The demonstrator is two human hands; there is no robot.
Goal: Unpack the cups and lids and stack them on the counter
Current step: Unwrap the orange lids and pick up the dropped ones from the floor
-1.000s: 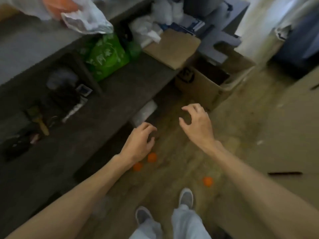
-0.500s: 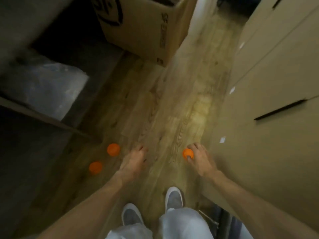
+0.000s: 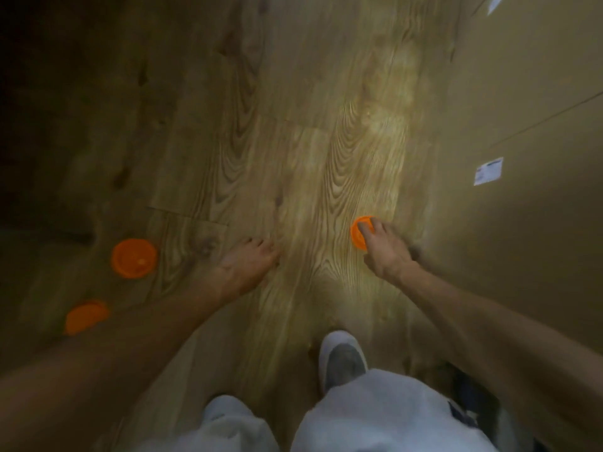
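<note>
Nearest the camera, pale trouser legs [image 3: 375, 415] and one grey-toed shoe [image 3: 342, 360] are seen on the wooden floor [image 3: 293, 141]. Compared with half a second ago, the view has been lowered much closer to the floor, and the right hand [image 3: 388, 252], then just touching the right-hand orange lid [image 3: 360, 236], is now curled over its edge, grasping it. A pick-up is judged to be under way. The left hand [image 3: 251, 265] is laid on the boards with relaxed fingers, holding nothing. Two more orange lids, a nearer one [image 3: 86, 316] and a farther one [image 3: 133, 258], are left at the left, uncollected. Farther right, beige cabinet fronts [image 3: 522, 93] with a small label [image 3: 487, 171] are seen; the far left is in deep shadow.
</note>
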